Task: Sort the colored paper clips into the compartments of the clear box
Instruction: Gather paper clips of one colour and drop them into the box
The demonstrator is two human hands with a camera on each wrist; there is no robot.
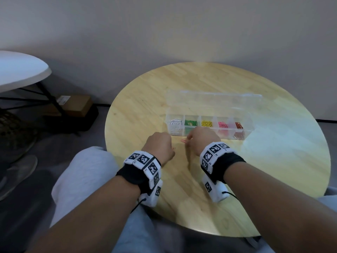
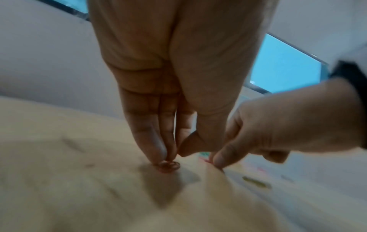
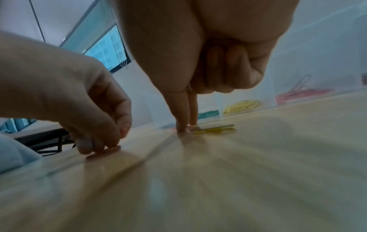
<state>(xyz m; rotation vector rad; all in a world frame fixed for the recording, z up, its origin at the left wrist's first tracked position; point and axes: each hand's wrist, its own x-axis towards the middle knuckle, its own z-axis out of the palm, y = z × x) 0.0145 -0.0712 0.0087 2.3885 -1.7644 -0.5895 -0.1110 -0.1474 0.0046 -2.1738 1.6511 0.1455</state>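
Left hand [image 2: 172, 97] lowered onto table [image 1: 273, 161], fingertips [image 2: 158, 150] pressed together on red clip [image 2: 168, 167] lying flat directly beneath them; firm pinch not confirmed. Right hand [image 3: 198, 62] placed just beside, mostly curled, two extended fingers [image 3: 181, 113] pressed on pink clip [image 1: 182, 141]; yellow clip [image 3: 214, 129] seen flat just beyond, long axis roughly parallel to box front. Clear box [image 1: 255, 128] lies just ahead of both hands. Red compartment judged at far right end, nearer to right hand, so cross-reach expected for left.
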